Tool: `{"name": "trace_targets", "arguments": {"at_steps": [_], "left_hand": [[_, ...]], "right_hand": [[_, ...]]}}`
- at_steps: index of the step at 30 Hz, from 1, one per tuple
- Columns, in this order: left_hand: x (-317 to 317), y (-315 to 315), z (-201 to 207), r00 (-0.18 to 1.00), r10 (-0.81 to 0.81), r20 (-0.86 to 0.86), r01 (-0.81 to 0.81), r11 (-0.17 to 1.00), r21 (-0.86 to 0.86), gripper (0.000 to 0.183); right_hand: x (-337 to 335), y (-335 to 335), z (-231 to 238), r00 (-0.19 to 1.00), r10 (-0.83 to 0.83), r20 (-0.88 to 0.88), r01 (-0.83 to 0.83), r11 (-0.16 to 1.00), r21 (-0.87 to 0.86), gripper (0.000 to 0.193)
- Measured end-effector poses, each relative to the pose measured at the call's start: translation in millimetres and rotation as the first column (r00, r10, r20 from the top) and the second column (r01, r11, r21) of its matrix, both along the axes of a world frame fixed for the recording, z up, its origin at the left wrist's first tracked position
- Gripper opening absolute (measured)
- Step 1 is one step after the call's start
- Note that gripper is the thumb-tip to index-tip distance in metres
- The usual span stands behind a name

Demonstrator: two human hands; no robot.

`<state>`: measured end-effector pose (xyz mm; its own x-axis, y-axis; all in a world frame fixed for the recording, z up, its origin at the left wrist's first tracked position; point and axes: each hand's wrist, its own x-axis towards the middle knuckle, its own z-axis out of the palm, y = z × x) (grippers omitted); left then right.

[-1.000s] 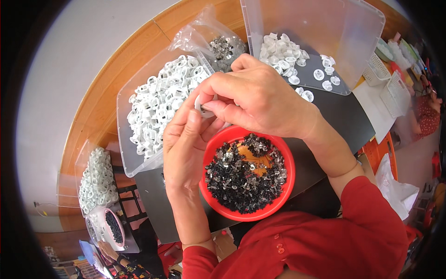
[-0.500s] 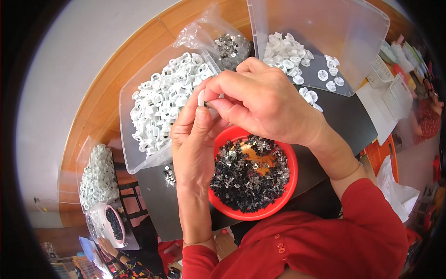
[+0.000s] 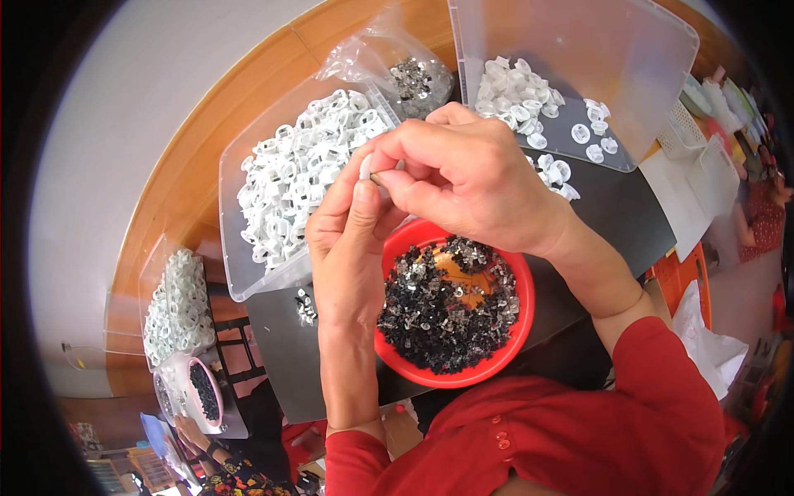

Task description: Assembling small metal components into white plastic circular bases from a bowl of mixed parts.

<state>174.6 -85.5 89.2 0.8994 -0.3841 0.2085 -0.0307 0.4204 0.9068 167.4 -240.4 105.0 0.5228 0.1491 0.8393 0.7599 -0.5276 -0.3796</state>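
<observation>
Between the thumb and fingers of my left hand is a small white plastic part, mostly covered by the fingers. My right hand meets it there, its thumb and forefinger pinching a tiny dark piece against the white part. The piece is too small to make out fully. Below both hands stands a red bowl filled with small black and clear pieces. Left of the hands, a clear plastic bin holds a heap of white ring-shaped plastic parts.
A second clear bin lies at the back right, with white round caps in it. More caps rest on the dark table. Behind sits a plastic bag of small metallic bits. At lower left, another person's hand is near a pink bowl.
My hands remain together at the white part, with only slight finger movement. The whole view has shifted a little.
</observation>
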Motion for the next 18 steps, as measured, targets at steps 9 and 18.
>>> {"name": "trace_targets", "arguments": {"at_steps": [9, 18], "left_hand": [[-0.2, -1.9, 4.4, 0.997, 0.020, -0.075, -0.021, 1.000, -0.020, 0.040], [34.0, 27.7, 8.4, 0.701, -0.647, -0.299, -0.054, 0.370, -0.928, 0.078]], "right_hand": [[3.3, -11.2, 0.7, 0.953, 0.225, -0.202, -0.195, 0.968, 0.156, 0.010], [5.4, -20.0, 8.3, 0.913, 0.163, -0.374, -0.010, 0.925, 0.381, 0.013]]}}
